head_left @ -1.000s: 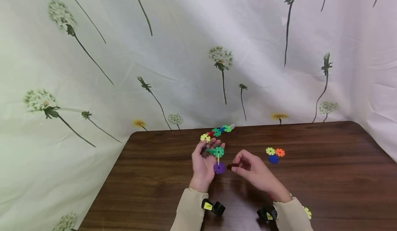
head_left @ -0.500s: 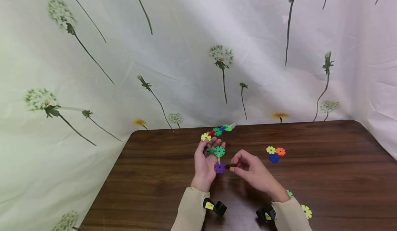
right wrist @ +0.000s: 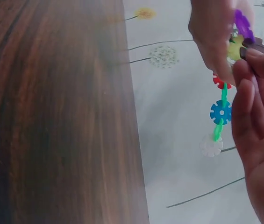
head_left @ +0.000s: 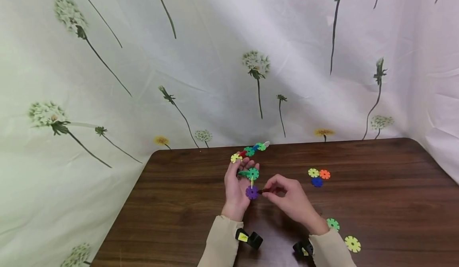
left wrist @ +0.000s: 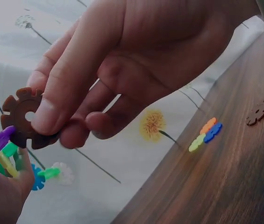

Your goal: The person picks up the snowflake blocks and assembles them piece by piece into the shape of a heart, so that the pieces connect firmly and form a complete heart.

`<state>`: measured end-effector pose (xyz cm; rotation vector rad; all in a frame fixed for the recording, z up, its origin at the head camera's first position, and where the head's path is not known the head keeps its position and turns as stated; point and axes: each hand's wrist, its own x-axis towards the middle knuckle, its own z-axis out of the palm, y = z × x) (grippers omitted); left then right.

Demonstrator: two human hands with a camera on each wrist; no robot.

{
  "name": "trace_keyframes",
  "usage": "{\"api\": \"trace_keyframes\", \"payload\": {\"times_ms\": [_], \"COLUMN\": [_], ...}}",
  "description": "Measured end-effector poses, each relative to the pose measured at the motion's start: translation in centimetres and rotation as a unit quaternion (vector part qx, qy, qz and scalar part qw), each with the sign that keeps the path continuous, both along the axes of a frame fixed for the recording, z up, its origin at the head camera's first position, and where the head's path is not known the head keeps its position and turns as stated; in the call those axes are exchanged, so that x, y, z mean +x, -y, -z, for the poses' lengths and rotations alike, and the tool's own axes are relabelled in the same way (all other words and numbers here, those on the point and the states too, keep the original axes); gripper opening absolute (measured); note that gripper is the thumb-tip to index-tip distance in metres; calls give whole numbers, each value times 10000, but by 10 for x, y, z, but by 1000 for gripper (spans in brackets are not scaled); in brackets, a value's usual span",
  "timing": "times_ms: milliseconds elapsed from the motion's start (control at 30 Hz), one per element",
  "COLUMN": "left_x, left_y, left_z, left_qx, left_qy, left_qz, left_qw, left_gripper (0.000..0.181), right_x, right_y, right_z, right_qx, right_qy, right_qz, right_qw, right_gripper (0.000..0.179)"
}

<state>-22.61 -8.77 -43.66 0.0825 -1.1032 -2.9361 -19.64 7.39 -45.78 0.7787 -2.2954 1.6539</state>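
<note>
My left hand (head_left: 236,191), palm up, holds a chain of notched plastic interlocking discs. Its far part runs past the fingertips: a yellow disc (head_left: 236,158), then red, green, blue, light green and a white end disc (left wrist: 65,173). The near part lies over the palm, with a green disc (head_left: 252,174), a yellow one seen edge-on and a purple disc (head_left: 252,192) at the end. My right hand (head_left: 288,197) pinches a brown disc (left wrist: 22,112) between thumb and fingers. The brown disc's rim meets the purple disc's edge, the two set crosswise.
Right of the hands, a yellow disc (head_left: 313,173), an orange disc (head_left: 324,174) and a blue disc (head_left: 316,182) lie together on the wooden table (head_left: 172,203). Nearer, by the right sleeve, are a green disc (head_left: 333,224) and a yellow-green disc (head_left: 353,244). A flowered cloth hangs behind.
My right hand has moved slightly left, bringing the brown disc from a small gap up to the purple disc's edge. The right sleeve has shifted left, uncovering the green disc on the table.
</note>
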Motion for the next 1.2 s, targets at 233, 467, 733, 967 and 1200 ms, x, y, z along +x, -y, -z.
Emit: {"api": "trace_keyframes", "payload": {"times_ms": [233,467,733,967,1200], "left_x": [-1,-2,-2,-1,-1], "left_y": [-2,-6,-9,-11,-14], "left_z": [1,3,4,5,6], "left_qx": [-126,-207,-429,-529,-571], "left_qy": [18,86,133,43,75], "left_qz": [-328,-586,-787,-748,-690], "left_qw": [9994,9980,9959,9958,9960], "left_gripper": [24,26,14,13,11], "right_x": [1,3,2,1,2], "right_y": [7,11,12,10,7], "right_z": [2,3,4,3,0], "right_qx": [68,96,227,308,524], "right_qy": [-681,-1036,-1249,-1404,-1298], "right_qz": [140,143,164,41,-13], "right_qw": [9976,9945,9918,9896,9902], "right_gripper": [14,14,17,20,17]}}
